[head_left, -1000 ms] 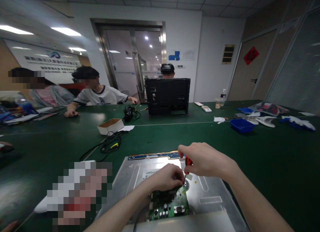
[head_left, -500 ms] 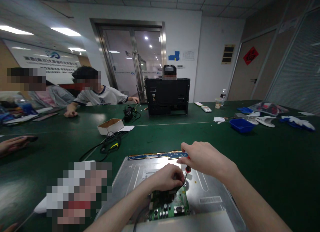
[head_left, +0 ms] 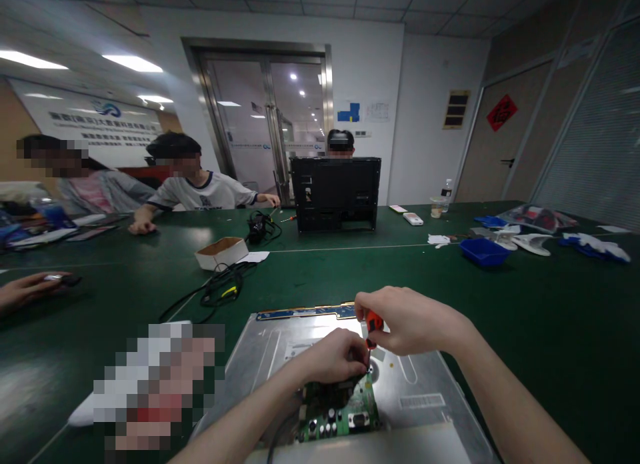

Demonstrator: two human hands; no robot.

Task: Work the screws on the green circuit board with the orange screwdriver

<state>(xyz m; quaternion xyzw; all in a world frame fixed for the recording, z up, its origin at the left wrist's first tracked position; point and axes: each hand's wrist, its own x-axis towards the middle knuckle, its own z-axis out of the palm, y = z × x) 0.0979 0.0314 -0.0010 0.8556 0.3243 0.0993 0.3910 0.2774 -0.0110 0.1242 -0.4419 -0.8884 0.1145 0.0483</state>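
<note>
My right hand (head_left: 413, 321) grips the red-and-black handle of a screwdriver (head_left: 374, 323) between thumb and fingers. The screwdriver stands nearly upright, its shaft pointing down at the upper right corner of a green circuit board (head_left: 337, 414). Beside the screwdriver's tip, my left hand (head_left: 340, 357) is closed in a pinch; what its fingertips hold is hidden. My left hand covers the board's upper part. The board lies on the silver metal back of a display panel (head_left: 425, 377), which has a blue circuit strip (head_left: 300, 312) along its far edge.
Left of the panel are black cables (head_left: 220, 294), an open cardboard box (head_left: 223, 253) and a blurred white item (head_left: 83, 411). Across the table stands a black monitor casing (head_left: 337, 191) with a person behind it. A blue tray (head_left: 484, 252) lies right. Other people sit at left.
My right hand has shifted slightly left and changed its hold, so more of the screwdriver's handle shows and it stands more upright. My left hand has stayed nearly in place.
</note>
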